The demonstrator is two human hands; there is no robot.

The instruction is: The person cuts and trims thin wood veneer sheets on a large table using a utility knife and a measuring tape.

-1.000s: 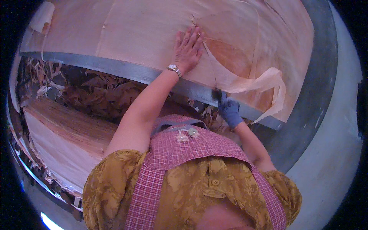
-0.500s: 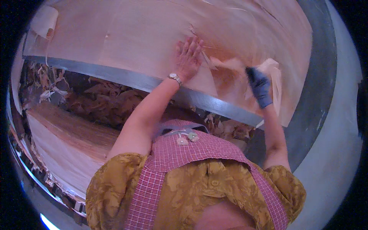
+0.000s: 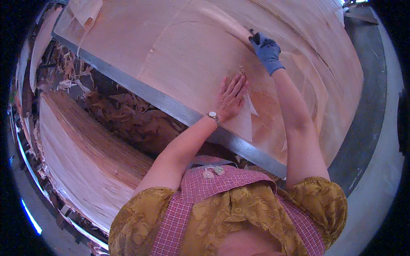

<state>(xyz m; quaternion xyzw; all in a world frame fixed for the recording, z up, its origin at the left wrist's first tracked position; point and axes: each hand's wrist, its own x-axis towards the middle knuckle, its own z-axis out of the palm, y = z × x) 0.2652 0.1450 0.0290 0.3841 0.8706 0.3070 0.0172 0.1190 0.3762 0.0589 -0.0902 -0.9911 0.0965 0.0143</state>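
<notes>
A thin, pale pinkish wood veneer sheet [image 3: 188, 51] lies over a stack on the table. My left hand [image 3: 232, 96], bare with a wristwatch [image 3: 213, 115], rests flat on the sheet with its fingers stretched out, beside a ragged tear. Farther off and to the right, my right hand [image 3: 267, 51] wears a grey-blue glove with dark fingertips. Its fingers are closed at the raised, curling edge of the veneer sheet; the exact grip is partly hidden. Below that hand, a darker reddish patch [image 3: 267, 109] and pointed torn pieces show.
A metal strip [image 3: 162, 98] runs along the table's near edge. Under it lie heaps of veneer scraps [image 3: 132, 119]. At the left stands a thick stack of veneer [image 3: 85, 141]. A curled veneer piece [image 3: 87, 13] sits at the far left corner. Grey floor [image 3: 363, 128] borders the right side.
My right hand has moved from the near right to farther away and left, at the lifted veneer edge. The left hand stays flat beside the tear. The whole view has turned somewhat.
</notes>
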